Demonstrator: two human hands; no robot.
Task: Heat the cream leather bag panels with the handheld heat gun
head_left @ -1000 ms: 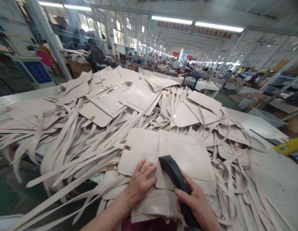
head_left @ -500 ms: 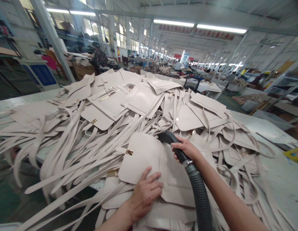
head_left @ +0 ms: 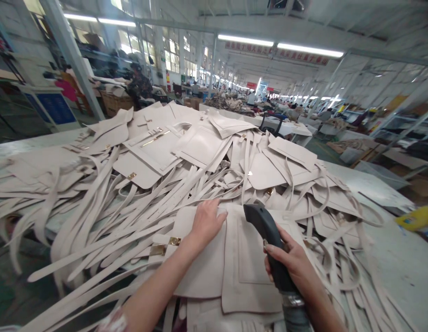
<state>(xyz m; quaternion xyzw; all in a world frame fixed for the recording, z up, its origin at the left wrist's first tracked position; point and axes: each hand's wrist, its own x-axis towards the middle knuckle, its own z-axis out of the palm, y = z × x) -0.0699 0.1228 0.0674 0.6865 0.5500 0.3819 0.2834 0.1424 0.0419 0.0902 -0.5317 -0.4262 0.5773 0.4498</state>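
Note:
A cream handbag lies opened out before me, its flap to the left and its stitched panel to the right. My left hand is at the flap's top edge, its fingers bent over that edge and their tips hidden. My right hand is wrapped round a black curved hose nozzle, whose mouth points up and left just above the panel. A ribbed hose runs down from the nozzle, out of view. A gold clasp shows at the flap's left edge.
A heap of similar cream bags covers much of the pale table. Their loose straps spread left and hang over the edge. At the right lies a yellow object. Other people work in the background.
My left hand has gone from the bag's lower part up to its top edge. The bag has shifted downward, toward me. My right hand has drawn the nozzle back and right.

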